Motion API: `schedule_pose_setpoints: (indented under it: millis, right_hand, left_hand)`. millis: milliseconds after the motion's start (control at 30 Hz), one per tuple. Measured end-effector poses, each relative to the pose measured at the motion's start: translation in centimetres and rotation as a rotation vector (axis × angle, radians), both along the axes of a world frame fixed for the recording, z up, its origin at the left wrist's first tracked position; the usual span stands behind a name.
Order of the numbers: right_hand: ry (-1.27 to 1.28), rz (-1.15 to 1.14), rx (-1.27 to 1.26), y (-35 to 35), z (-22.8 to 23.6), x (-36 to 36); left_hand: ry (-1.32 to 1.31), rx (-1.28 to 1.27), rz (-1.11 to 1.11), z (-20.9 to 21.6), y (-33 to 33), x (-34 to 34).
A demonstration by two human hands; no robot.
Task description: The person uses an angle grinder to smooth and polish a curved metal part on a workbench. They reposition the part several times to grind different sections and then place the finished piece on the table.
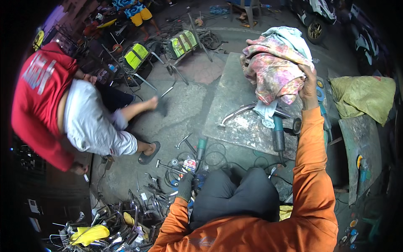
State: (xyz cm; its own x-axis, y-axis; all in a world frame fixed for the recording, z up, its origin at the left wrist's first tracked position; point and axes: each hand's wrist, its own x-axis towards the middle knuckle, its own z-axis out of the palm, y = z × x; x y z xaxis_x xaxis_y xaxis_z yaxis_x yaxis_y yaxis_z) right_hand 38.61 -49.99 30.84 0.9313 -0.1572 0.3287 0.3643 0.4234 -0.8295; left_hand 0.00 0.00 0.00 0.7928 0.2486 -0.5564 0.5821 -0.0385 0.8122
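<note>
My bare right hand (pixel 309 82) grips the side of a bundle of cloths (pixel 273 63), pink-patterned and pale blue, raised over a worn board (pixel 222 122). Below the bundle, a light rag (pixel 265 113) hangs over a curved metal tube (pixel 239 112). Beside it on the board lies a green angle grinder (pixel 278 136). My left hand (pixel 185 185), in a dark grey glove, is low beside my left knee, near a small printed container (pixel 189 165) and another green power tool (pixel 201 149). Its fingers are too unclear to show a hold.
A person in a red top (pixel 46 84) is at the left, one leg stretched out. A heap of metal parts (pixel 121 218) lies lower left. Two yellow-green boxes on chairs (pixel 136 56) stand beyond; a sack (pixel 363 96) and motorbikes (pixel 315 17) are at right. Cables cross the floor.
</note>
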Motion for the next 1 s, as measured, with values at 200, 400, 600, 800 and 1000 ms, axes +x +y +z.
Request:
schedule_pose_setpoints:
  millis: [200, 400, 600, 800, 1000]
  right_hand:
    - [0.126, -0.062, 0.242, 1.1, -3.2, 4.4]
    - [-0.141, 0.035, 0.42, 2.9, 5.6, 9.7]
    - [-0.311, -0.104, 0.117, -1.4, 8.1, 15.9]
    - [-0.056, -0.031, 0.092, -6.8, -4.7, 20.1]
    - [0.453, -0.032, -0.864, -5.3, -21.0, 15.0]
  left_hand:
    - [0.13, -0.057, -0.012, 6.6, -3.8, 0.8]
    - [0.105, 0.073, -0.232, 8.0, -4.6, 2.6]
    - [-0.061, -0.057, -0.157, 9.0, -8.2, 6.8]
    - [-0.397, 0.391, -0.633, 14.3, -14.4, 6.5]
    - [-0.486, 0.573, -0.826, 15.9, -14.5, 6.7]
